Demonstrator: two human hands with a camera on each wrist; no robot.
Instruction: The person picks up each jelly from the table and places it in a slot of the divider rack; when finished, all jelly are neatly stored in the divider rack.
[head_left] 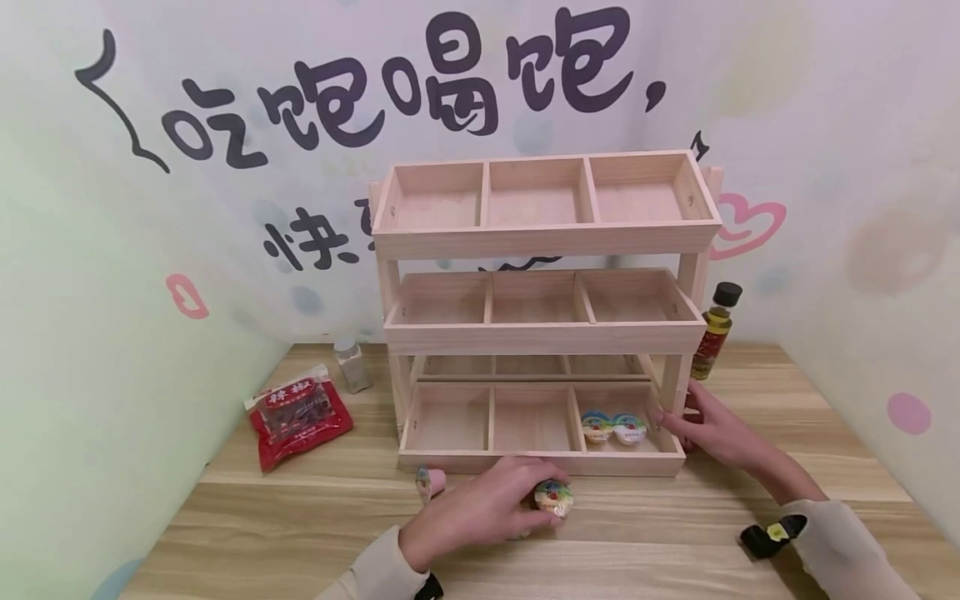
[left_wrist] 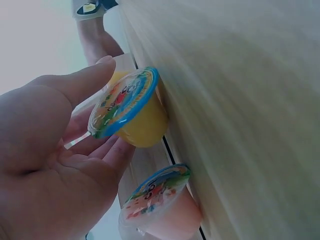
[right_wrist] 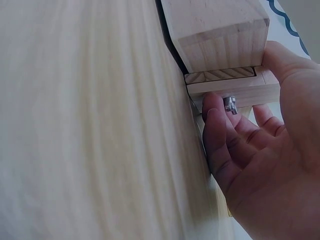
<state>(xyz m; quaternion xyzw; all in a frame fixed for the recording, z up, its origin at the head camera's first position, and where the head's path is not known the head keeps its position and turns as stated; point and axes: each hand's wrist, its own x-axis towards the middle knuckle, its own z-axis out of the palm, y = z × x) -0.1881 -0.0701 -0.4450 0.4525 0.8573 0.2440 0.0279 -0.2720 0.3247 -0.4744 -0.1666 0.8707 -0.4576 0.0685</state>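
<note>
Risk at the cup: could slip or twist free of the left hand, given the smooth, tapering walls of the round yellow plastic cup with a blue-rimmed printed lid; might also tip the round pink plastic cup with a printed lid if swept sideways.
Risk at the shelf: could skid or rock on the wood-grain tabletop if pushed unevenly at one end of the pale three-tier wooden shelf.
Yellow cup: between thumb and fingers of the left hand, lid up, in front of the lowest tray's front edge; cannot tell whether lifted clear of the tabletop.
Pink cup: just beside the same hand, under its fingers.
Left hand: curled round the yellow cup.
Right hand: gripping the lowest tray's right end, well apart from the yellow cup.
Lowest right compartment: holding two small round cups with colourful printed lids, side by side.
Toward the tabletop's left edge: red plastic packet with a clear window.
</note>
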